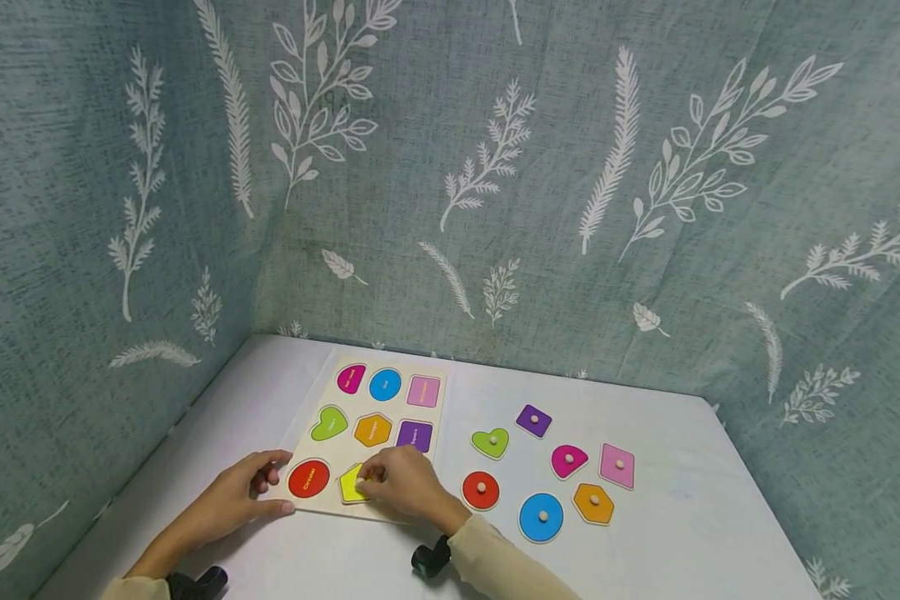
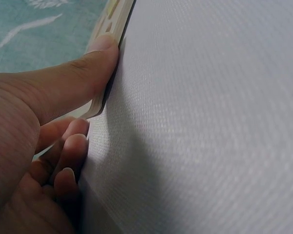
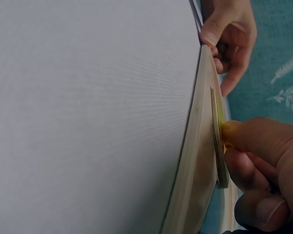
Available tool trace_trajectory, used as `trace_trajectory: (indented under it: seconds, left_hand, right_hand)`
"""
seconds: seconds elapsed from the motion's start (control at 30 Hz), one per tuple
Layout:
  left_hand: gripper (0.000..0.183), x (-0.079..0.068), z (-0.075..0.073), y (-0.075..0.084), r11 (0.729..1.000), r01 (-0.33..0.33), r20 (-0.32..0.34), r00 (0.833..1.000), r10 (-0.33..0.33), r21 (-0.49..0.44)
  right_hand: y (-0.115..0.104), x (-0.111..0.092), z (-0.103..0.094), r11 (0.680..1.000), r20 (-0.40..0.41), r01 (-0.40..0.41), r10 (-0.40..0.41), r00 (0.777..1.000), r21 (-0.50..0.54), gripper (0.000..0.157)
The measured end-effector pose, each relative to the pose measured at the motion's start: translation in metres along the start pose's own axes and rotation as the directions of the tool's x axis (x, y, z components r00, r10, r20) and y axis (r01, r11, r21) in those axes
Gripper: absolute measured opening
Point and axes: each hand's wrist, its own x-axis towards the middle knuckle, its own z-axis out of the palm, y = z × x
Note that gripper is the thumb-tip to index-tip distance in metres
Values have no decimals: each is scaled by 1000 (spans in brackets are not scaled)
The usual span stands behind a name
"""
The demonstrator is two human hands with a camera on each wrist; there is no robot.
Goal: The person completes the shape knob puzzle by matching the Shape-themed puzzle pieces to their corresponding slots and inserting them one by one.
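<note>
A wooden shape puzzle board (image 1: pixel 322 453) lies on the left part of the table. My left hand (image 1: pixel 228 498) holds its near left corner, the thumb (image 2: pixel 95 66) against the near edge and a finger at the left side. With thumb and fingers, my right hand (image 1: pixel 405 482) pinches a yellow pentagon piece (image 1: pixel 350 486) over the board's near row. In the right wrist view, the pentagon piece (image 3: pixel 218 141) stands slightly proud of the board (image 3: pixel 190 161). My right fingers hide its knob and the spot to its right.
Right of the board lie knobbed pieces: green heart (image 1: pixel 491 444), purple square (image 1: pixel 532 422), magenta piece (image 1: pixel 568 461), pink piece (image 1: pixel 617 467), red circle (image 1: pixel 481 491), blue circle (image 1: pixel 541 517) and orange hexagon (image 1: pixel 593 504). A patterned curtain (image 1: pixel 450 167) stands behind the white table (image 1: pixel 705 517).
</note>
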Motion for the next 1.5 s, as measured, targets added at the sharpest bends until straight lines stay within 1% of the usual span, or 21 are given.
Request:
trace_trajectory:
  seconds: [0.33,0.43,0.63,0.9,1.07,1.23,1.37,1.5]
  left_hand:
    - [95,0,1,0,1000,-10,5,1000,10,9]
    - [94,-1,1,-1,1000,-13,2,1000,13,8]
    - [90,-1,0,-1,999,-50,2,999,50,8]
    - [90,1,0,-2,998,-59,8,998,59,9]
    - [91,1,-1,-4,998,-57,5,998,57,10]
    - [91,0,-2,-4,998,-65,5,998,65,-2]
    - [90,0,-2,-4,998,-66,9,998,66,6]
    - [90,-1,-1,-3,999,-49,9,999,48,15]
  right_hand:
    - [-3,0,-2,1000,39,-9,9,999,-7,10]
    - [-2,0,-2,1000,41,0,1,999,-8,9]
    - [1,1,-3,1000,42,8,-8,999,5,9]
    - [4,-1,-7,999,48,-2,0,999,33,12]
    - [7,-6,-16,996,62,0,-5,998,84,12]
    - [20,-12,-29,990,64,11,-20,998,139,10]
    - [31,-20,-38,991,51,11,-18,999,135,11]
    - [41,-30,-50,991,25,3,-7,1000,132,12]
